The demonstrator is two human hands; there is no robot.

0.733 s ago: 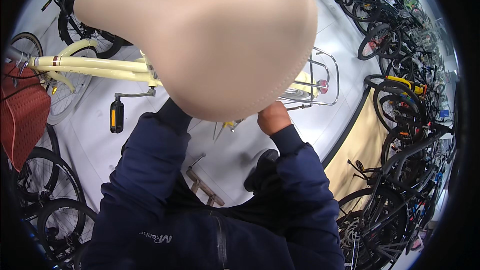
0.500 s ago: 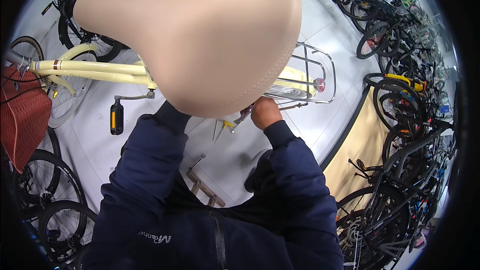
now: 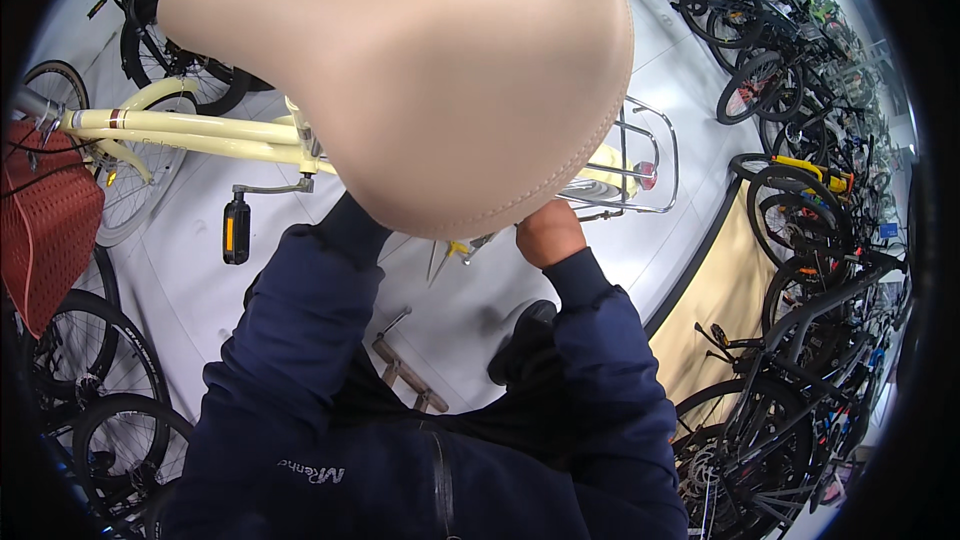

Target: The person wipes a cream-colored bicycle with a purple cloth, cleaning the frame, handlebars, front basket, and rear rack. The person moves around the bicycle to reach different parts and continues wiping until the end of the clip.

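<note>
A wide beige bicycle saddle [image 3: 420, 70] fills the upper middle and hides most of what lies beneath it. It belongs to a cream bicycle whose frame [image 3: 200, 135] runs left from under it. My right hand [image 3: 552, 234] is curled closed just under the saddle's rear edge, beside the chrome rear rack [image 3: 655, 155]. Its fingertips, and whatever they grip, are hidden. My left forearm [image 3: 335, 250] reaches beneath the saddle, which covers the left hand completely. Between my arms, a yellow and silver object [image 3: 455, 248] shows below the saddle's edge; its kind is unclear.
A crank with a black pedal [image 3: 236, 230] sticks out toward my left arm. A reddish-brown basket [image 3: 50, 215] hangs at the left. Near my legs stands a small wooden piece [image 3: 405, 375]. Rows of bicycles [image 3: 790, 340] line the right; more stand at the left.
In view, the saddle has shifted slightly right and down. My right hand has moved a little right, with its fingers now further hidden under the saddle. My left arm stays beneath it.
</note>
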